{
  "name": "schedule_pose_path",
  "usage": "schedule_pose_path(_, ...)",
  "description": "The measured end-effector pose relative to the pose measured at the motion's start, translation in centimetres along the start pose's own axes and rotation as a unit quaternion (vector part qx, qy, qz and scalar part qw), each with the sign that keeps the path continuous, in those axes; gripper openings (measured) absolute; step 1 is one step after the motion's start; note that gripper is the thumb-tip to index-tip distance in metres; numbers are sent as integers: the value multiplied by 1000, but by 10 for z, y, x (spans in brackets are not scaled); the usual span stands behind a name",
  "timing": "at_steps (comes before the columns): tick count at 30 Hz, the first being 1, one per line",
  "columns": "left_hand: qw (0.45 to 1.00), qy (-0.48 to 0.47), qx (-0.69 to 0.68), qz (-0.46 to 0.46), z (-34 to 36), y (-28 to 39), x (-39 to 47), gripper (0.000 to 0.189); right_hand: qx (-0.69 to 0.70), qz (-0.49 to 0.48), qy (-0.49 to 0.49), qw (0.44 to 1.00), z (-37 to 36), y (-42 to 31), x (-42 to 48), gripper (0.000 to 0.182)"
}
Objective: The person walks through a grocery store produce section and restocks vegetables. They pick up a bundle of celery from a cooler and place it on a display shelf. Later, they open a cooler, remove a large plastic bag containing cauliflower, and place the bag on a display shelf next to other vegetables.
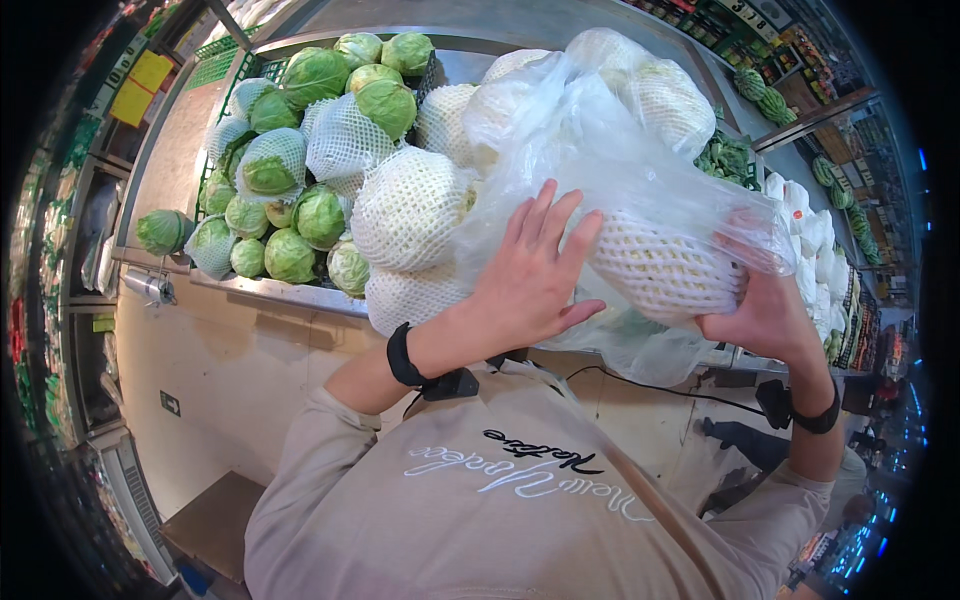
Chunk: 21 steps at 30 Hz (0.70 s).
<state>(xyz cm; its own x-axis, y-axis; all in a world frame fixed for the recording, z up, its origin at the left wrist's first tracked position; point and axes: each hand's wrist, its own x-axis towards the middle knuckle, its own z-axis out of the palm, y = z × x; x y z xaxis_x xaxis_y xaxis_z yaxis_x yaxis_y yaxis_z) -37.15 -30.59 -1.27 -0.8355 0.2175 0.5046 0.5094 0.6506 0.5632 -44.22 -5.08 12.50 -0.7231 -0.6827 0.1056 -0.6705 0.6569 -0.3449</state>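
My right hand (757, 307) grips the end of a foam-netted vegetable (667, 266), a cauliflower or similar head, with the fingers behind a clear plastic bag (622, 180). The bag lies over part of that head and over other netted heads. My left hand (536, 270) has its fingers spread against the bag at the left of the held head, holding nothing that I can see. To the left of this hand sit a large netted head (411, 208) and one more beneath it. Wrist straps with small black devices are on both arms.
Green cabbages (291, 255), some in foam nets, fill crates at the left of the metal-edged display (270, 296). One cabbage (161, 231) sits apart at the far left. White-wrapped produce (814, 240) and leafy greens (724, 157) lie to the right. A person (750, 442) is behind at the lower right.
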Motion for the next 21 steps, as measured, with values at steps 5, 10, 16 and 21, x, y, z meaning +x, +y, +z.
schedule_pose_path(5,953,60,-291,-52,0,-32,-14,100,69,45,-62,995,-3,-22,20,65)
schedule_pose_path(10,971,95,-218,21,-19,-70,-35,100,139,20,-137,981,24,-49,59,55)
schedule_pose_path(16,980,184,28,63,-70,-93,-61,85,127,-169,-125,969,62,-78,116,53)
schedule_pose_path(21,971,237,1,-4,-97,-102,-106,90,176,-259,-125,941,98,-99,150,55)
